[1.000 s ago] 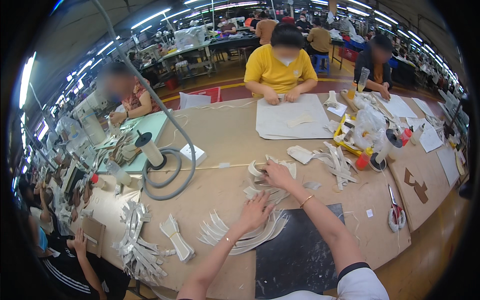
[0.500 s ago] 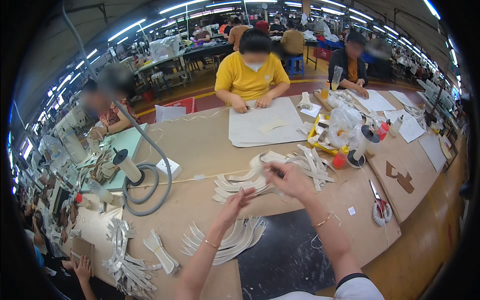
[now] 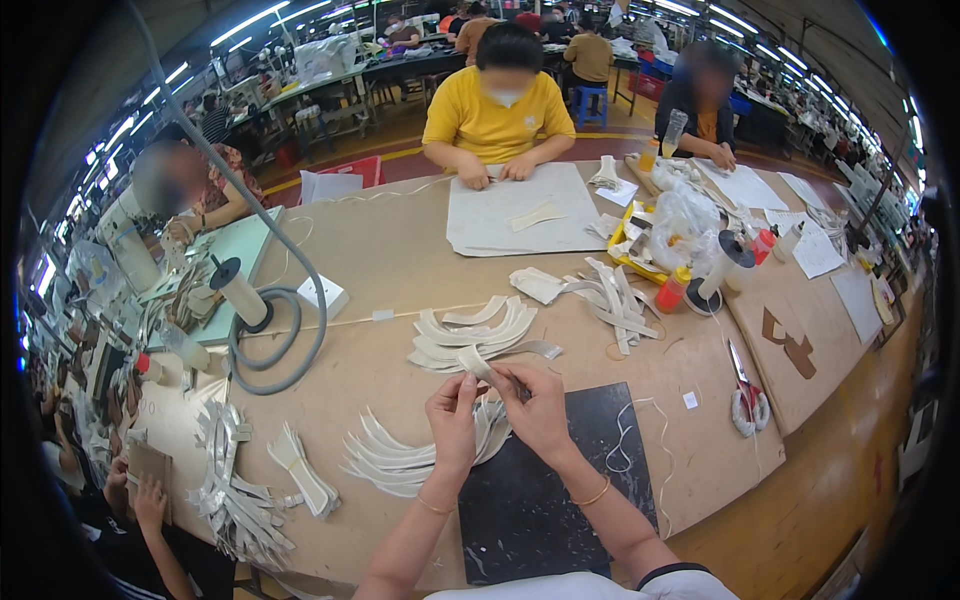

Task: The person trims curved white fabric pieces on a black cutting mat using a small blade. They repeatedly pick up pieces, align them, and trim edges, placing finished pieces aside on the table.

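Note:
Between both hands is a pale, curved strip (image 3: 474, 361), pinched at its ends above the table. My left hand (image 3: 454, 418) grips its left side with thumb and fingers. The right side is in the fingers of my right hand (image 3: 533, 408). Just beyond lies a pile of curved cream strips (image 3: 455, 335). Another fan of pale curved strips (image 3: 385, 455) lies to the left of and partly beneath my hands. Under my right forearm is a black board (image 3: 530, 520).
Further left lie a tied bundle (image 3: 305, 472) and a heap of pale strips (image 3: 240, 480). Red-handled scissors (image 3: 745, 395), a red bottle (image 3: 673, 290) and a thread spool (image 3: 708, 280) stand or lie right. A grey hose (image 3: 320, 310) coils left. A person in yellow (image 3: 500, 120) works opposite.
My hands have drawn back toward me from the far pile and come together on a pale strip. Earlier they were apart, the right one over the pile. The view has shifted slightly.

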A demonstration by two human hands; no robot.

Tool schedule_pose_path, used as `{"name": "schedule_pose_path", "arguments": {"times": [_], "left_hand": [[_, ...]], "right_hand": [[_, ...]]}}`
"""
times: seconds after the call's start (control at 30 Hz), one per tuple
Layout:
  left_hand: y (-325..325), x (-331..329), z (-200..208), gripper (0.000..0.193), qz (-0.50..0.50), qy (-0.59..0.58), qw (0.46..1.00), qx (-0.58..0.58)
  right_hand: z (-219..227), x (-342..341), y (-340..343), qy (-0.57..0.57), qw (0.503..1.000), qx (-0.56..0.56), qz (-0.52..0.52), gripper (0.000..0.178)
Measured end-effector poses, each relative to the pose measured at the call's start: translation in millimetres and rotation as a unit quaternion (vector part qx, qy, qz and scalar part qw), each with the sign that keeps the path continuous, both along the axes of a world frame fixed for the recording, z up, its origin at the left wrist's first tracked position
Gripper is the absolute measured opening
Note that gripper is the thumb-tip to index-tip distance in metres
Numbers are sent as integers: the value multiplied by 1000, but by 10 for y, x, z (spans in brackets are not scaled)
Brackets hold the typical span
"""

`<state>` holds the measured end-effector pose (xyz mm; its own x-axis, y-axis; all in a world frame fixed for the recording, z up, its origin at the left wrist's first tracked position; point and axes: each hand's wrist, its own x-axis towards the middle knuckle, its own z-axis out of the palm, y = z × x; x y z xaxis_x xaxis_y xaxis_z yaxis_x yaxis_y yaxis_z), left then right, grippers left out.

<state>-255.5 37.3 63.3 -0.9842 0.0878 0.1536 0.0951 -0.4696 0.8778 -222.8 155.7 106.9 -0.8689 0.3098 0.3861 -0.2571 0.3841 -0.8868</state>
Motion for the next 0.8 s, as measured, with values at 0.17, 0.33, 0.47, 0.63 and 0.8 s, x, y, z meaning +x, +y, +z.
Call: {"name": "schedule_pose_path", "arguments": {"times": [0.17,0.33,0.47,0.63,0.8], "left_hand": [[21,132,143,16,14,-7,998,59],[54,275,251,14,-15,1,993,115],[43,375,258,16,-25,-10,993,116],[-23,506,250,14,14,-22,996,82],[-92,673,222,10,8,58,997,-55]], "right_hand": [[31,76,-162,66,993,-85,-48,17],[44,161,-266,86,981,-170,-29,15],[58,274,-262,27,984,-170,-34,14],[74,401,-138,-39,982,-182,3,19],[15,503,-86,-76,983,-165,42,18]]}}
